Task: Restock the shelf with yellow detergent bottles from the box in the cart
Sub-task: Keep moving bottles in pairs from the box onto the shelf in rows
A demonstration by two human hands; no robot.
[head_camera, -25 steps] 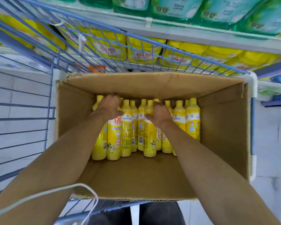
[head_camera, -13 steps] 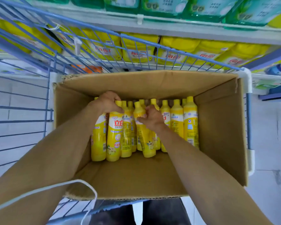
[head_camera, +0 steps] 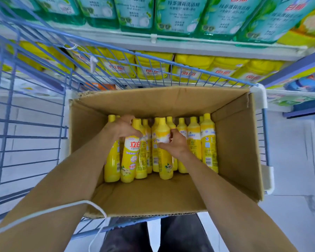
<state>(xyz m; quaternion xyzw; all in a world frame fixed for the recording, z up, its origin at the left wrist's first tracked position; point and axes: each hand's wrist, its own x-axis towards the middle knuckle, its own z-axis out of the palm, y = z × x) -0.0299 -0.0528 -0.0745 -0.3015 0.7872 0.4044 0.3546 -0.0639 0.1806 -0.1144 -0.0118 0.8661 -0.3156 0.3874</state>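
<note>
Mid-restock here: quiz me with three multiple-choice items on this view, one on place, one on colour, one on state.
1. Where in the box do the yellow bottles stand?
A. Along its far wall
B. Along its near wall
C. Across its whole floor

2. What colour are the packs on the top shelf?
A. Red
B. Green
C. Black

3. What is the right hand doing?
A. Hanging at the person's side
B. Lying flat on the box rim
C. Gripping a bottle

Answers: 1 A, bare cardboard shows nearer the person; 2 B, green pouches fill that row; 3 C, its fingers curl round a bottle.
</note>
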